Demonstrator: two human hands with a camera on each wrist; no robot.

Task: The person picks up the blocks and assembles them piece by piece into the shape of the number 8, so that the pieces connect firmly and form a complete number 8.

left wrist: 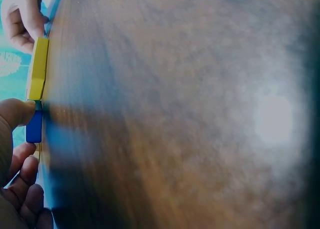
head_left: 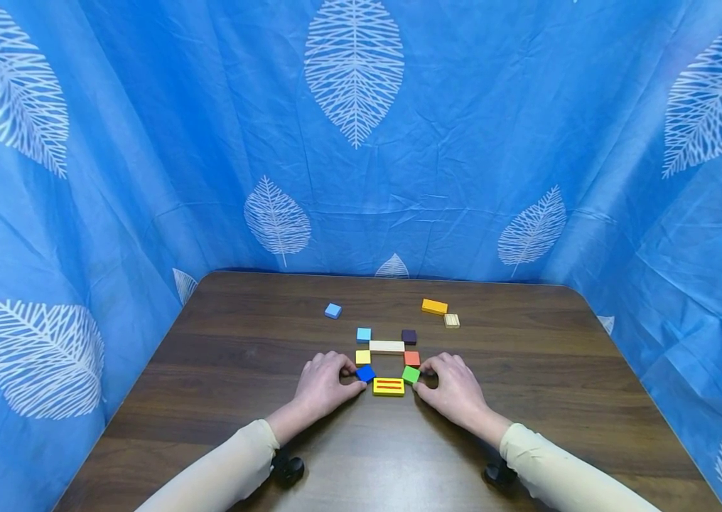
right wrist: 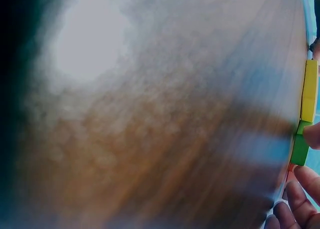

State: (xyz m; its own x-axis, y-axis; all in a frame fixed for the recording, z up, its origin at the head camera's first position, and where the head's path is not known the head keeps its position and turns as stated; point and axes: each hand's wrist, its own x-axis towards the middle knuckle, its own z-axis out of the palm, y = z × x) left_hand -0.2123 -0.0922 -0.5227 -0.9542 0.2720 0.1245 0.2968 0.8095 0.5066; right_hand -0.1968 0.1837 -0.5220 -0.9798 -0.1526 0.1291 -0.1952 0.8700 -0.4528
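Note:
My left hand point(head_left: 322, 384) pinches a dark blue block point(head_left: 365, 373) between thumb and fingers, the block standing at an angle on the table. Opposite it, my right hand point(head_left: 453, 387) holds a tilted green block point(head_left: 411, 375) the same way. Between the two lies a yellow block with red stripes point(head_left: 389, 387). A small yellow block point(head_left: 363, 358) sits just beyond the blue one, and a red-orange block point(head_left: 411, 358) beyond the green one. The left wrist view shows the left thumb and fingertips on the blue block point(left wrist: 34, 126); the right wrist view shows the green block point(right wrist: 300, 148) gripped likewise.
Farther back lie a long cream block point(head_left: 386, 347), a light blue block point(head_left: 364, 334) and a dark purple block point(head_left: 408, 337). Near the table's point(head_left: 239, 370) far edge are another blue block point(head_left: 332, 311), an orange block point(head_left: 434, 306) and a striped wooden block point(head_left: 452, 321). A blue curtain point(head_left: 438, 142) hangs behind.

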